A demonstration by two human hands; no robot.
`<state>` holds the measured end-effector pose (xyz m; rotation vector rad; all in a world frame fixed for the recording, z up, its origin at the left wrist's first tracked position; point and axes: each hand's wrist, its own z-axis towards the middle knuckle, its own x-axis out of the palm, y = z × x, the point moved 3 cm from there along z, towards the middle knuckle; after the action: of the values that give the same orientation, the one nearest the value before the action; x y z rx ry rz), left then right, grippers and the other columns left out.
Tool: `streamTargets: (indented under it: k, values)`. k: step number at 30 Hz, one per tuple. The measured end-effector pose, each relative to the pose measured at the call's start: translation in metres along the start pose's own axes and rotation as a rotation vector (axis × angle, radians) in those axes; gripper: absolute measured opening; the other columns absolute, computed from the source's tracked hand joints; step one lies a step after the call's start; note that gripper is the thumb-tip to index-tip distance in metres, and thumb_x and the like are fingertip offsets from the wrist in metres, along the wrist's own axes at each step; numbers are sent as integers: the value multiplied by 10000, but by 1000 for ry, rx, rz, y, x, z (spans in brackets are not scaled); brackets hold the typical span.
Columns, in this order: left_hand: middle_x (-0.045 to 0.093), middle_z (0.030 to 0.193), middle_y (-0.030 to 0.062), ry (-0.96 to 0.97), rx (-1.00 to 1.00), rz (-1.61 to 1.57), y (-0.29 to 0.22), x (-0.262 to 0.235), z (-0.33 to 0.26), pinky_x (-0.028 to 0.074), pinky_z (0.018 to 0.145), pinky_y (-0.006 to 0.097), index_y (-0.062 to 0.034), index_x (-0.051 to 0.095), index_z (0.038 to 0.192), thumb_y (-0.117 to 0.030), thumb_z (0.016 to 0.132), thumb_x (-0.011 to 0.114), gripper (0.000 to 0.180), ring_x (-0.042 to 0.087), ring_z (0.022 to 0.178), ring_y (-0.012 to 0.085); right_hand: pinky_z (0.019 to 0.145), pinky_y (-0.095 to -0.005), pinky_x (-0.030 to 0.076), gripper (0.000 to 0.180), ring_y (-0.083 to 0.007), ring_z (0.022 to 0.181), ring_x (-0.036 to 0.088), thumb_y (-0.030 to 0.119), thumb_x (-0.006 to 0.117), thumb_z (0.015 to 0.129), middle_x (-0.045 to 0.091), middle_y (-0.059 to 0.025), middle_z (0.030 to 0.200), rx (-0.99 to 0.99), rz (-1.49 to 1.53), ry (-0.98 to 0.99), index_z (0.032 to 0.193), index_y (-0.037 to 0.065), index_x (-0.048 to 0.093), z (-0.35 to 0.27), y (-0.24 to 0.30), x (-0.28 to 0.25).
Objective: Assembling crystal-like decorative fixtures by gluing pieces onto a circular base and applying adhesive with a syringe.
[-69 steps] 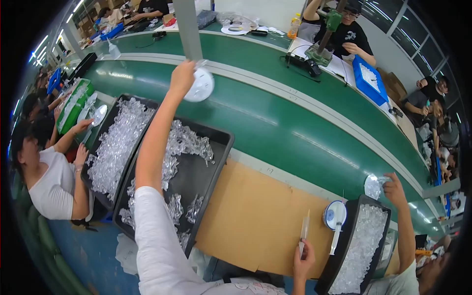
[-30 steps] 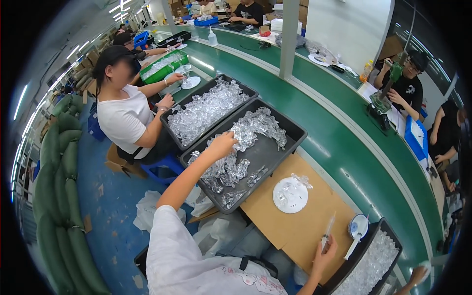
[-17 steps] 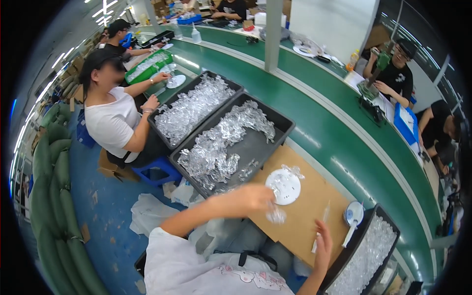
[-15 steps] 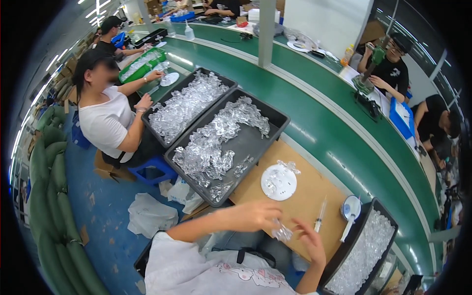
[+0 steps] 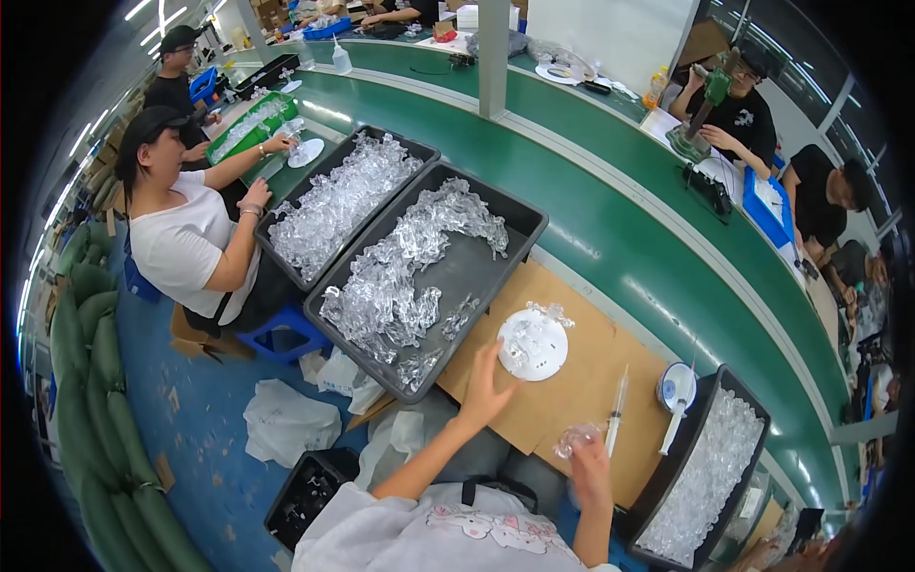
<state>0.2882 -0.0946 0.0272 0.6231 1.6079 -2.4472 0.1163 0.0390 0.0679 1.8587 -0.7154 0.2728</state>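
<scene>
While the green conveyor belt [image 5: 610,238] curves past on its far side, the cardboard sheet [image 5: 572,381] serves as work surface. Left of the sheet sits a dark tray [image 5: 477,276] heaped with clear plastic parts; right of it, a second tray [image 5: 710,467] of clear pieces. On the sheet lies a white disc [image 5: 532,345], just beyond the left hand [image 5: 484,391], spread wide and empty. At the sheet's near edge the right hand [image 5: 589,472] pinches a small clear plastic part [image 5: 572,440], beside a syringe [image 5: 616,415].
</scene>
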Motion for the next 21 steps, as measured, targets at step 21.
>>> streamTargets:
  k: [21]
  values:
    - [579,1115,189,56,-131,-348,-31,-22,60,459,870,346,15,446,1251,-121,670,729,659,579,1033,270,638,-216,490,262,-103,846,611,79,593,867,606,-42,996,-311,-263,-218,1106,53,488,56,90,12]
